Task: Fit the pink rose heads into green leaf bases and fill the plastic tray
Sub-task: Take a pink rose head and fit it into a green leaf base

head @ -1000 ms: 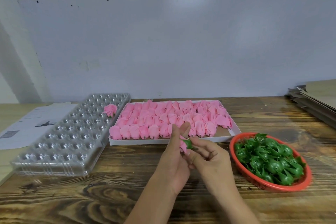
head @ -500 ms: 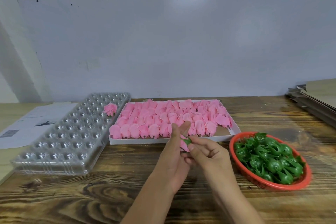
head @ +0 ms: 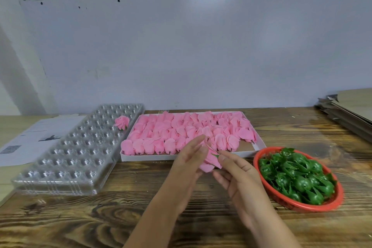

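Between my two hands sits a pink rose head (head: 211,160) with a sliver of a green leaf base (head: 216,155) at its top. My left hand (head: 189,164) holds the rose from the left, fingers fairly straight along it. My right hand (head: 233,173) pinches the green base with thumb and forefinger. A white shallow box (head: 181,156) behind them is full of pink rose heads (head: 181,131). The clear plastic tray (head: 66,159) lies to the left, with one finished rose (head: 121,122) in a far cell.
A red basket (head: 330,206) of green leaf bases (head: 296,175) stands at the right on the wooden table (head: 80,217). Printed paper (head: 30,139) lies at the far left. Stacked cardboard (head: 350,106) sits at the back right, against a white wall.
The rose has come more into view between my hands, its pink petals now showing below the green base. Both hands shifted slightly; my right fingers have opened out beneath the pinch.
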Action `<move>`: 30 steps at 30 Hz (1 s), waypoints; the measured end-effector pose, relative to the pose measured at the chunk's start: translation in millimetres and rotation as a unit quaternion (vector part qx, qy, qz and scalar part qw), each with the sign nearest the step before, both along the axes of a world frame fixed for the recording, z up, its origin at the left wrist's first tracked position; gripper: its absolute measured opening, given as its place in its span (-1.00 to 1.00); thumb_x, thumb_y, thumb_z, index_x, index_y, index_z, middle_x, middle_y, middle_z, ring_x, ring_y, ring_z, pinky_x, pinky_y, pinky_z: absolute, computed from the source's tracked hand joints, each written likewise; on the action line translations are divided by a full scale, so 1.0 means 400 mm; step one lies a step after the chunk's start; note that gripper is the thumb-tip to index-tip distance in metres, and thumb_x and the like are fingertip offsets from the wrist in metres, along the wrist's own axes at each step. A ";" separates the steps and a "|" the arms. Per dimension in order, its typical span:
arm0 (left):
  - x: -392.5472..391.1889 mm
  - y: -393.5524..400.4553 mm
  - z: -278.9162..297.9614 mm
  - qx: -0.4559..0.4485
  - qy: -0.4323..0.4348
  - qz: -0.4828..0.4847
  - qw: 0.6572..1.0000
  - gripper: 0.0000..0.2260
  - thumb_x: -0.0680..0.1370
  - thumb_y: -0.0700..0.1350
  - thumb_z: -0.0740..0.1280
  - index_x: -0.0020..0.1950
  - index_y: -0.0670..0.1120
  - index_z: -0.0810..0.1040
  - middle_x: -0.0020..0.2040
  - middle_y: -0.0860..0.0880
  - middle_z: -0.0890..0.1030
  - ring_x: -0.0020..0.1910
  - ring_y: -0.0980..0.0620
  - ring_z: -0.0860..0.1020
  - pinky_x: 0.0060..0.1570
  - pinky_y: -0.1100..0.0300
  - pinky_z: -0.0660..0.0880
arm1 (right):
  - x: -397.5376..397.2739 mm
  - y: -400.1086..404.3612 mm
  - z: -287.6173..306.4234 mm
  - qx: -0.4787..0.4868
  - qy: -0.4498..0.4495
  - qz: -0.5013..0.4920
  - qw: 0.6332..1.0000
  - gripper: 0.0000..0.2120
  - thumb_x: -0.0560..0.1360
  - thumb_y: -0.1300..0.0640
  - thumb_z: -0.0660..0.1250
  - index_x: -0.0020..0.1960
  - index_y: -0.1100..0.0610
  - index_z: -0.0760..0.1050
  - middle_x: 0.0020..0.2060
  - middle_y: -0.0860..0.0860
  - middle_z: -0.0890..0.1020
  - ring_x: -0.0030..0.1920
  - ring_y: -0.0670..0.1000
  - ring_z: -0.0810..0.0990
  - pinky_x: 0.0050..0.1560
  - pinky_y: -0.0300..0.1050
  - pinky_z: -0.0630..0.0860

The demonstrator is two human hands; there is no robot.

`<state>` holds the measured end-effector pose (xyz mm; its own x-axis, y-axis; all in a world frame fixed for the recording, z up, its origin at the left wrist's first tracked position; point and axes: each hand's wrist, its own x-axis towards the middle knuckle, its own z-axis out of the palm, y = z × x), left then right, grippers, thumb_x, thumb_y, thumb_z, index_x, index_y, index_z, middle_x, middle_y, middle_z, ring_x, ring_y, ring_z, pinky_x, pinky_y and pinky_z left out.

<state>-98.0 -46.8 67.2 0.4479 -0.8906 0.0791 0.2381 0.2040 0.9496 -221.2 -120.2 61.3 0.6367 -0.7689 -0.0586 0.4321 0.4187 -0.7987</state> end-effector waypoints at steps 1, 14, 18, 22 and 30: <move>0.010 0.007 0.002 0.007 -0.036 0.000 0.999 -0.59 0.47 0.17 0.52 0.30 0.26 0.59 0.28 0.06 0.65 0.28 0.08 0.61 0.30 0.09 0.52 | -0.005 -0.007 -0.003 0.000 0.005 -0.002 1.000 -0.70 0.31 0.17 0.49 0.03 0.20 0.69 -0.09 0.16 0.72 -0.17 0.02 0.70 -0.20 -0.20 0.63; 0.034 0.022 0.023 0.015 -0.178 0.024 0.984 -0.73 0.51 -0.26 0.51 0.02 0.12 0.74 0.01 -0.04 0.75 0.01 0.03 0.72 -0.03 0.29 0.59 | -0.023 -0.025 -0.003 -0.026 0.053 0.035 0.998 -0.69 0.31 0.13 0.49 0.05 0.11 0.71 -0.05 0.19 0.72 -0.18 0.02 0.69 -0.20 -0.19 0.64; 0.039 0.019 0.013 0.018 -0.189 0.018 0.982 -0.78 0.51 -0.24 0.51 0.04 0.06 0.75 0.00 -0.05 0.75 0.02 -0.01 0.72 -0.02 0.25 0.61 | -0.025 -0.026 -0.002 -0.036 0.068 0.039 0.996 -0.71 0.30 0.14 0.49 0.01 0.13 0.72 -0.07 0.22 0.72 -0.19 0.02 0.70 -0.21 -0.19 0.65; 0.047 0.025 0.004 0.037 -0.219 -0.027 0.975 -0.70 0.50 -0.08 0.55 0.18 0.18 0.67 0.13 0.04 0.72 0.14 0.05 0.68 0.10 0.22 0.60 | -0.019 -0.025 -0.007 -0.029 0.076 0.031 0.996 -0.76 0.35 0.14 0.46 0.01 0.15 0.72 -0.05 0.24 0.71 -0.15 0.08 0.73 -0.19 -0.17 0.67; 0.054 0.044 -0.020 0.058 -0.380 -0.024 0.923 -0.23 0.35 0.14 0.60 0.43 0.46 0.29 0.40 0.38 0.44 0.34 0.23 0.49 0.21 0.22 0.51 | -0.024 -0.028 -0.009 0.000 0.067 0.034 0.997 -0.79 0.39 0.18 0.45 0.02 0.15 0.71 -0.06 0.27 0.71 -0.22 0.06 0.73 -0.24 -0.20 0.66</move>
<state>-76.5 -29.4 59.3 0.2617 -0.9303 0.2570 -0.4986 0.0977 0.8613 -230.9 -131.3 57.8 0.6744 -0.7236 -0.1468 0.2923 0.4442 -0.8469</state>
